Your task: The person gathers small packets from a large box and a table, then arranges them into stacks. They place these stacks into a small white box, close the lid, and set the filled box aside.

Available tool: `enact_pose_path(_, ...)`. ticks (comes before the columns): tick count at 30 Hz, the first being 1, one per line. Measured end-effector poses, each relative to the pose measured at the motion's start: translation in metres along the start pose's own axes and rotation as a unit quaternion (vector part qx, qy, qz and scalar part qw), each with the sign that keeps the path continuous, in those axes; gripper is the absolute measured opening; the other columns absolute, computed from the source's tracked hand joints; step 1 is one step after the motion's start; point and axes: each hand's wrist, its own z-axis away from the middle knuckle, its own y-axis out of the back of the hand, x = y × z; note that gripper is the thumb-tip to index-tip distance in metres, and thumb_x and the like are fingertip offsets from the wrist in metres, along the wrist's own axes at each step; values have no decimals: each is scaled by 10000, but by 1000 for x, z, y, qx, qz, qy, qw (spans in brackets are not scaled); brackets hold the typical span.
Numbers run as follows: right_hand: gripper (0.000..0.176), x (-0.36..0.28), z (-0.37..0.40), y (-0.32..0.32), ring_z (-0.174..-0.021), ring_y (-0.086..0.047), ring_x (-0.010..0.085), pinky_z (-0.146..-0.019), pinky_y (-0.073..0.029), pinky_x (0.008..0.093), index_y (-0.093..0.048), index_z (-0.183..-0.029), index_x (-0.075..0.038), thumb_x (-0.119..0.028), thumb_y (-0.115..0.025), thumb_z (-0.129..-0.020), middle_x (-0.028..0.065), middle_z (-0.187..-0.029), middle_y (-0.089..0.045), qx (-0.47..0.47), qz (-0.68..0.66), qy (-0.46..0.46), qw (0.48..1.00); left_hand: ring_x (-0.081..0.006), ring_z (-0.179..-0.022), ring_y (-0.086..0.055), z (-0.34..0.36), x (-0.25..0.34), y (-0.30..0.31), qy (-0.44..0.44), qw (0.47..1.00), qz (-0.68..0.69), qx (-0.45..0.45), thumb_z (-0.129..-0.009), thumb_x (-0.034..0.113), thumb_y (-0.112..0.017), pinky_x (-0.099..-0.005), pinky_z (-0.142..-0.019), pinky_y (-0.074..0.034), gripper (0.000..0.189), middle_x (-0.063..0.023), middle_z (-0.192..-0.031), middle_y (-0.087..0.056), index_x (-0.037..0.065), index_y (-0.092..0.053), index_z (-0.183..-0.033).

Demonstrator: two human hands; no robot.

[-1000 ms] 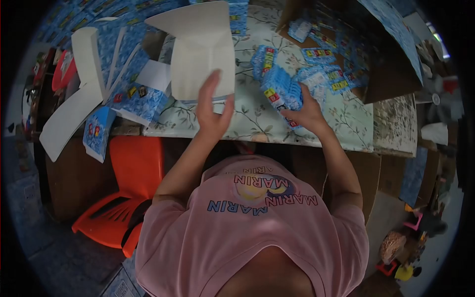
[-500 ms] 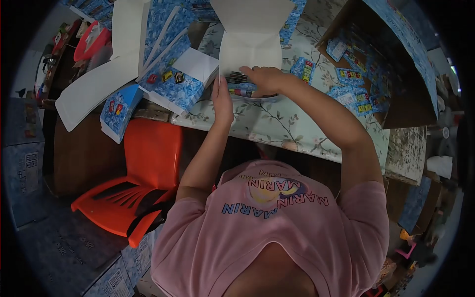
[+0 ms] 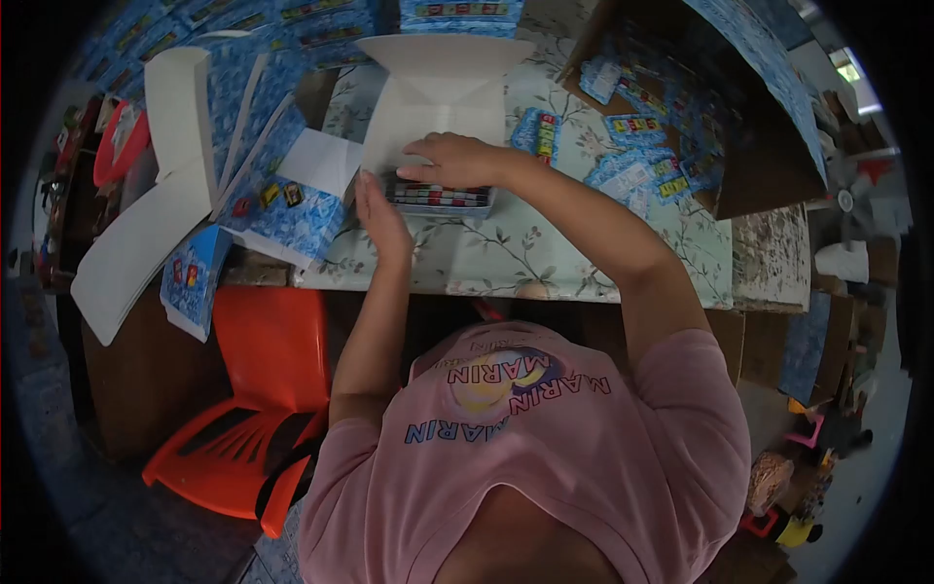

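Observation:
An open cardboard box (image 3: 428,109) with a white inside stands on the table, its lid raised at the back. Rows of flat packets (image 3: 443,193) with dark, red and pale edges fill its front part. My right hand (image 3: 452,161) reaches over the box from the right, fingers stretched out above the packets and palm down. Upright along the box's left side is my left hand (image 3: 386,219), its fingers extended, with the fingertips at the box's edge. Right of the box lies a blue printed card strip (image 3: 537,134) with small coloured packs.
Folded blue-and-white cartons (image 3: 292,209) pile up at left, beside long white flaps (image 3: 136,253). At right, a large carton (image 3: 769,161) lies on its side with several blue packs (image 3: 632,175) at its mouth. An orange chair (image 3: 268,341) stands below the table's left edge.
The view has shifted, so the table things sit further left. My right hand has lifted back from among the packets, which now show in neat rows. My left hand stays at the box's side.

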Motion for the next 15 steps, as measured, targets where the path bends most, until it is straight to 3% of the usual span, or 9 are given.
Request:
enact_pose_path(1,585,7,16,10,-1077,-533,309,-916,-407,357,-572,-1135,-30,-540,-440,-880,152,-1125,-577,7,6,-14,1000,-225,-1110,-465,-5,1,4,-3,1000,-24,8,-968,303,-394,-302,-972,-329,480,-173,-1240,-487,-71,-415,-1269)
enact_pose_path(3,415,34,60,37,-992,-580,281,-839,-448,321,-596,-1082,-23,-385,-540,-888,118,-1022,-609,275,-92,65,955,-253,-1123,-460,5,12,-9,-60,997,-33,40,-958,243,-417,-323,-987,-317,442,-188,-1244,-485,-70,-416,-1270)
enact_pose_path(4,370,61,80,46,-930,-599,271,-792,-462,313,-595,-1081,-24,-333,-567,-879,117,-995,-615,320,-132,14,938,-271,-1138,-456,13,25,-18,-117,991,-19,64,-949,204,-433,-335,-998,-309,419,-199,-1249,-484,-70,-422,-1267)
enact_pose_path(5,331,96,99,51,-868,-618,260,-745,-475,304,-595,-1079,-24,-281,-594,-871,117,-968,-622,365,-172,-32,914,-309,-1169,-457,15,21,-19,-282,954,-94,48,-908,111,-476,-361,-1015,-299,422,-218,-1284,-457,-56,-402,-1288)
enact_pose_path(7,328,173,132,56,-812,-638,255,-705,-493,327,-609,-1048,-21,-298,-588,-874,116,-920,-640,393,-53,-183,900,-355,-1231,-400,50,38,-41,-422,866,-216,-159,-859,88,-531,-407,-1029,-284,491,-237,-1344,-384,-35,-378,-1308)
enact_pose_path(9,362,230,153,69,-840,-637,263,-720,-499,332,-594,-1089,-32,-321,-586,-870,130,-936,-644,351,1,-263,898,-397,-1268,-327,81,36,-75,-345,807,-213,-429,-816,104,-583,-452,-1036,-273,554,-247,-1383,-310,-20,-371,-1312)
enact_pose_path(10,399,251,156,77,-868,-636,271,-735,-504,337,-578,-1129,-43,-344,-584,-866,144,-953,-647,302,52,-338,890,-397,-1268,-327,86,24,-97,-354,804,-211,-430,-816,104,-583,-452,-1036,-273,554,-247,-1383,-310,-20,-371,-1312)
enact_pose_path(13,543,297,141,95,-899,-630,306,-762,-510,368,-490,-1252,-79,-448,-544,-857,181,-1009,-635,320,108,-364,868,-418,-1296,-256,74,-48,-142,-320,821,-310,-357,-806,178,-605,-524,-1038,-234,574,-246,-1393,-288,-1,-386,-1305)
enact_pose_path(15,611,312,124,114,-951,-608,319,-803,-493,397,-441,-1295,-95,-503,-515,-845,185,-1087,-602,295,112,-373,873,-416,-1306,-239,50,-87,-160,-275,779,-517,-223,-822,276,-583,-573,-1039,-182,593,-239,-1390,-299,23,-378,-1318)
